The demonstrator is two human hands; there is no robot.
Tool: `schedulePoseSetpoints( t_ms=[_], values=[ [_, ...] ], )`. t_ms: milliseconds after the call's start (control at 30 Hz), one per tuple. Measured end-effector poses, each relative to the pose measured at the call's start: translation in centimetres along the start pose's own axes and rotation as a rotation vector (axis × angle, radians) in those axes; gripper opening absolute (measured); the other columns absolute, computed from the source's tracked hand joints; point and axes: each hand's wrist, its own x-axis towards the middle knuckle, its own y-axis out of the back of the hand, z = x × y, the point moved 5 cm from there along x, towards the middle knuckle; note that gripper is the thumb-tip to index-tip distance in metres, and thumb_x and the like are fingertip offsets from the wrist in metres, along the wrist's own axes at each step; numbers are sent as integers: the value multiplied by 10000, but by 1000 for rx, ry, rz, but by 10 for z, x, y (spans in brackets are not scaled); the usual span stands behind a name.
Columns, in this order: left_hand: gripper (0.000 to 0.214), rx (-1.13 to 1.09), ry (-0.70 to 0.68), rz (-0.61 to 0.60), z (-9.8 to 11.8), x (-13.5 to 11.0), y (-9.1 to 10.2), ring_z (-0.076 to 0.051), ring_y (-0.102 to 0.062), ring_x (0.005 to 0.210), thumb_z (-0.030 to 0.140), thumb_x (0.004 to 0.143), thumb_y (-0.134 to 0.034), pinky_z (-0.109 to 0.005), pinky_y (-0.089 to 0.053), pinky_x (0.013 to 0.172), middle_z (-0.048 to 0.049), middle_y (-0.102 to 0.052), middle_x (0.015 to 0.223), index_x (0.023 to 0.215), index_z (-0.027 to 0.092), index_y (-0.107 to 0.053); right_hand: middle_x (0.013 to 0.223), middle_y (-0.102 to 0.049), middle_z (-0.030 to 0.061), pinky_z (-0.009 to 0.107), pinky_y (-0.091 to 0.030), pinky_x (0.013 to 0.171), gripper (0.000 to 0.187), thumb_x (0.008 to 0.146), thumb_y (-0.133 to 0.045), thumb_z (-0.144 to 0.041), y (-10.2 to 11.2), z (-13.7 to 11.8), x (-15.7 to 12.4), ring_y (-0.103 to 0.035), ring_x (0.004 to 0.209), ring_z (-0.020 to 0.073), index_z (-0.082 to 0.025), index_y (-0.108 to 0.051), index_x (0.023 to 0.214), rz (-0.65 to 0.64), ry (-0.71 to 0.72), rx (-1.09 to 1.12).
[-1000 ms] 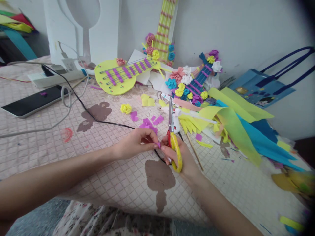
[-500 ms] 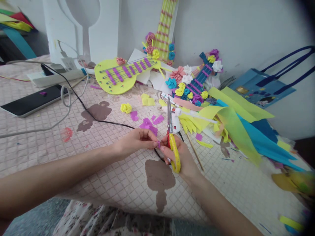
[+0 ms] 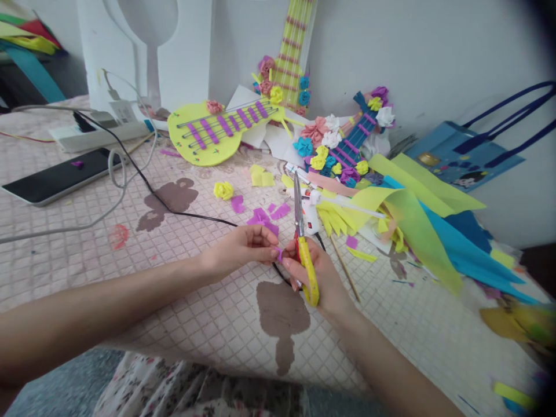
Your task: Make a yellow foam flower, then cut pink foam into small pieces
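Note:
My left hand (image 3: pixel 243 250) pinches a tiny purple paper scrap (image 3: pixel 280 254) between its fingertips, just above the pink checked tablecloth (image 3: pixel 182 272). My right hand (image 3: pixel 319 278) touches the same scrap with its fingertips and holds yellow-handled scissors (image 3: pixel 304 243), their closed blades pointing away from me. Loose purple paper bits (image 3: pixel 260 215) lie just beyond my hands. A black cable (image 3: pixel 174 213) runs under them.
A yellow paper guitar (image 3: pixel 217 130) and a blue one with paper flowers (image 3: pixel 347 145) lean at the back. Green and blue paper sheets (image 3: pixel 417 226) pile up at the right, beside a blue bag (image 3: pixel 460 153). A phone (image 3: pixel 56 179) and power strip (image 3: pixel 99 133) lie at the left. A wooden stick (image 3: pixel 345 269) lies by my right hand.
The scissors' blades have tilted slightly to the left. Both hands stay pinched together on the purple scrap in nearly the same place.

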Motion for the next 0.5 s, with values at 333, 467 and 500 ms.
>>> schedulePoseSetpoints(
  t_ms=[333, 467, 500],
  values=[
    [247, -40, 17, 7, 0, 1, 0, -75, -601, 670, 165, 692, -756, -224, -464, 669, 20, -638, 730, 844, 129, -564, 748, -542, -54, 191, -388, 375, 287, 701, -721, -342, 7, -1, 0, -443, 414, 36, -212, -516, 854, 43, 23, 19],
    [266, -42, 9, -10, -2, 1, 0, -73, -601, 644, 162, 673, -765, -222, -466, 654, 20, -643, 711, 845, 127, -564, 760, -556, -47, 201, -373, 362, 330, 659, -754, -331, 5, -5, 0, -442, 409, 42, -221, -511, 852, 60, 24, 1],
    [271, -38, 7, -12, -2, 1, 0, -73, -603, 639, 161, 669, -765, -221, -467, 650, 20, -646, 709, 847, 127, -564, 753, -556, -47, 204, -373, 364, 336, 650, -761, -326, 4, -6, 0, -438, 413, 45, -223, -509, 845, 62, 29, -9]
  ],
)
